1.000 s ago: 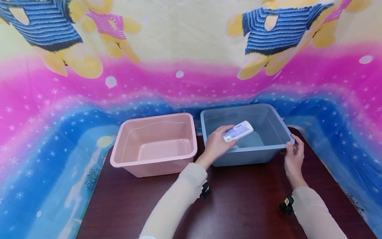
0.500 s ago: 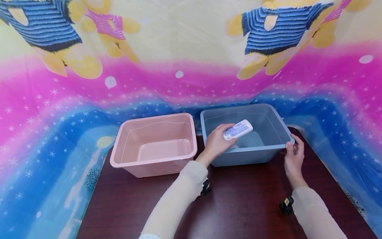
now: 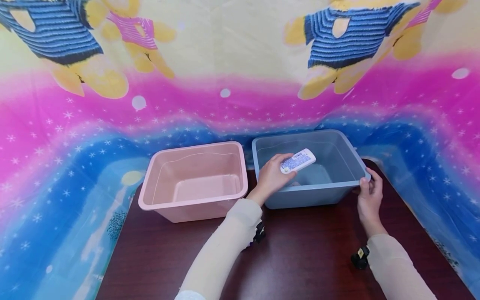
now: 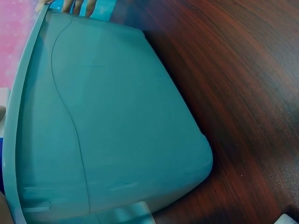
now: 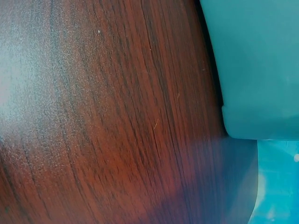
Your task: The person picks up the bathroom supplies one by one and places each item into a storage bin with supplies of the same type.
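The left hand holds a flat white bottle with blue-violet print and a barcode, its fingers and thumb closed around one end. The bottle slants over the near left part of the opening of a grey-blue plastic bin, its printed face upward and its free end pointing toward the table's far right corner. Whether the left hand also touches the bin's rim cannot be told.

The right hand grips the bin's near right rim corner, thumb on the near side and fingers around the outside. This bin stands upright by the far edge of the dark reddish-brown wooden table, close to the far right corner.

A pink plastic bin stands upright just beside it, toward the table's left edge. Both forearms, in cream sleeves, reach in from the near side, a small black device at each wrist. Behind the far edge hangs a pink, blue and cream backdrop printed with bears in striped sweaters.
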